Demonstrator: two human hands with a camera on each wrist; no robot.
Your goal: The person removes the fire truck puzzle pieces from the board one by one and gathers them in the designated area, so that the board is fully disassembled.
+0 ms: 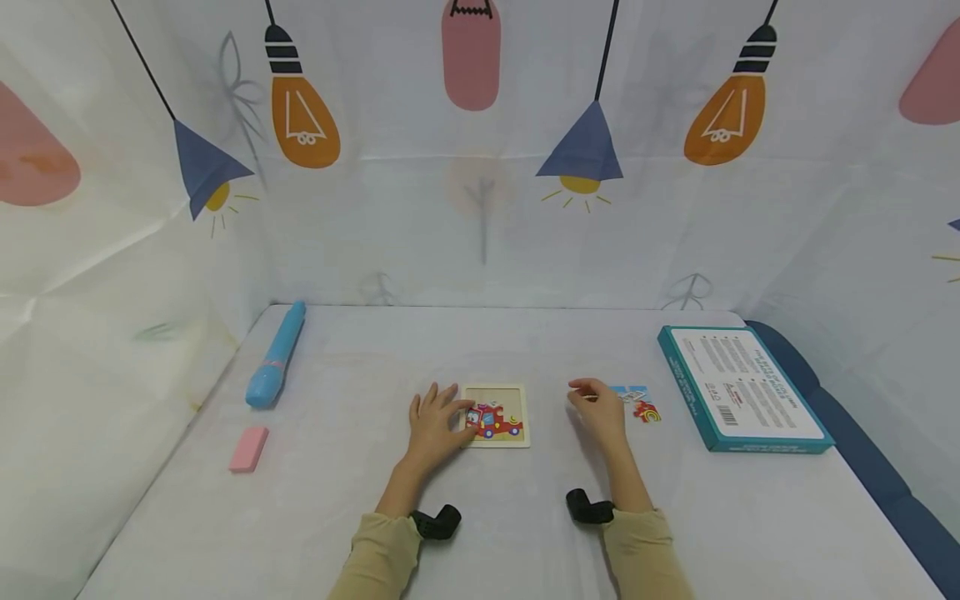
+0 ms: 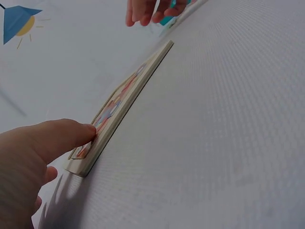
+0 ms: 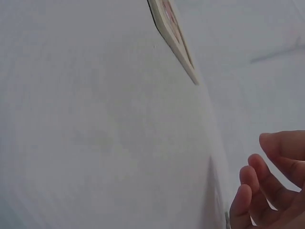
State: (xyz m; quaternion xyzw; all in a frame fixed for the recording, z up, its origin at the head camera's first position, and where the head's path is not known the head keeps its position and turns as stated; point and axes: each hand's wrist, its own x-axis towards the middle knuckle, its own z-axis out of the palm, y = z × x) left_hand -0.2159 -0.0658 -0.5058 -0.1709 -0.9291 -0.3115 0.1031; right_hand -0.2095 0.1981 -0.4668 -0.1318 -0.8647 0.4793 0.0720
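Observation:
A square wooden jigsaw tray point(image 1: 527, 417) with a pale rim lies flat at the middle of the table. In its left and lower part sits a red fire-truck picture point(image 1: 491, 421); bare wood shows above it. My left hand point(image 1: 433, 425) spreads its fingers at the tray's left side. Its thumb point(image 2: 71, 136) rests on the picture near the tray's edge. Right of the tray, my right hand point(image 1: 600, 412) is raised above the table with loosely bent fingers, nothing visible between them. Beside it lie colourful puzzle pieces point(image 1: 645, 410), partly hidden by that hand.
A teal-edged box point(image 1: 750, 387) with a white printed face lies at the right, by a dark blue chair back point(image 1: 862, 442). At the left are a blue microphone-shaped object point(image 1: 276, 358) and a pink block point(image 1: 249, 450). A lamp-patterned curtain point(image 1: 480, 225) hangs behind.

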